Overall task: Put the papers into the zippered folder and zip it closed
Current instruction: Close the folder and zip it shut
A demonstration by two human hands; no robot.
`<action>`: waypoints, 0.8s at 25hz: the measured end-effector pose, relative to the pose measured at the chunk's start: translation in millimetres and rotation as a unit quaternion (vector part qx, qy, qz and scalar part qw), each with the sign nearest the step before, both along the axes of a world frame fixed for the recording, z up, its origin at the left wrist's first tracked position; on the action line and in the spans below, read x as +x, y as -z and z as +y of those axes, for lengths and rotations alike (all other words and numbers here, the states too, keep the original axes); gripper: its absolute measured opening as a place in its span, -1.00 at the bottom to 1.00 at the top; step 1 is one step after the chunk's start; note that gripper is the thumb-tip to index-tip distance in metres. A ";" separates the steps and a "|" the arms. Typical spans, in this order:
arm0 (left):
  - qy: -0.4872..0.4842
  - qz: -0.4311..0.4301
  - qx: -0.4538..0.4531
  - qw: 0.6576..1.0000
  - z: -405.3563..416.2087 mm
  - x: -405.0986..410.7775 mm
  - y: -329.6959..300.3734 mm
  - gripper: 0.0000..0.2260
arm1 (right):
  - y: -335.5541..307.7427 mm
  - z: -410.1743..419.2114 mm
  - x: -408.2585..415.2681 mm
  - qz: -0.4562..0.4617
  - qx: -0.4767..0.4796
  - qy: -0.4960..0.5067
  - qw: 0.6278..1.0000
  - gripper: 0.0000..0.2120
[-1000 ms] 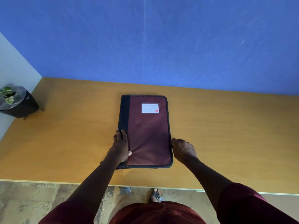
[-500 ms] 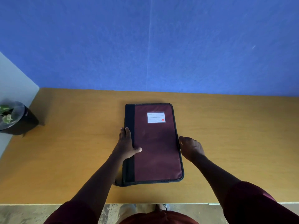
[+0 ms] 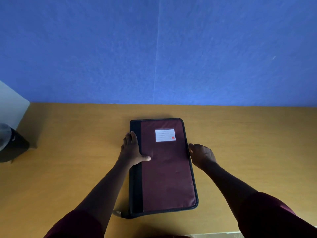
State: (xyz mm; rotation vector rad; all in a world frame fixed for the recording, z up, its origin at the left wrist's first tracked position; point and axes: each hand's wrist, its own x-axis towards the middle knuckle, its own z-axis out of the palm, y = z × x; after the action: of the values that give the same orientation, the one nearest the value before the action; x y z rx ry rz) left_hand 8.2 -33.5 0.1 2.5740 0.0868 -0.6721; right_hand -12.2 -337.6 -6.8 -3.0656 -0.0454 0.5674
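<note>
head view: left hand (image 3: 133,152) lies flat on a closed maroon zippered folder (image 3: 167,169); right hand (image 3: 202,155) pinches its right edge.

Single view: head-worn wide-angle camera, looking forward and down from above the near edge of the table (image 3: 68,169). Faces the blue wall (image 3: 154,48), which fills the upper half. Folder (image 3: 168,169) lies centre frame at arm's reach; both forearms enter from the bottom corners. Pot (image 3: 12,145) is cut by the left edge. Straight lines bow slightly toward the borders
</note>
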 end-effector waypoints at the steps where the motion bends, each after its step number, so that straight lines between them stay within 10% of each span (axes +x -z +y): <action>1: 0.002 -0.003 0.008 1.000 -0.6 3.9 -0.2 0.32 | 0.2 -0.3 5.4 -0.002 -0.003 0.000 1.000 -0.91; 20: 0.047 -0.024 -0.021 0.998 -0.8 22.7 12.1 0.32 | -13.7 0.4 124.8 -0.041 -0.062 -0.044 0.996 -0.84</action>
State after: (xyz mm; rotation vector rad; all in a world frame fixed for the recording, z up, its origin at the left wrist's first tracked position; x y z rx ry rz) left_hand 30.9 -34.4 -12.0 2.5657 -0.0639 -0.6386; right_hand 112.6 -337.2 6.8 -3.2204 -0.1543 0.4633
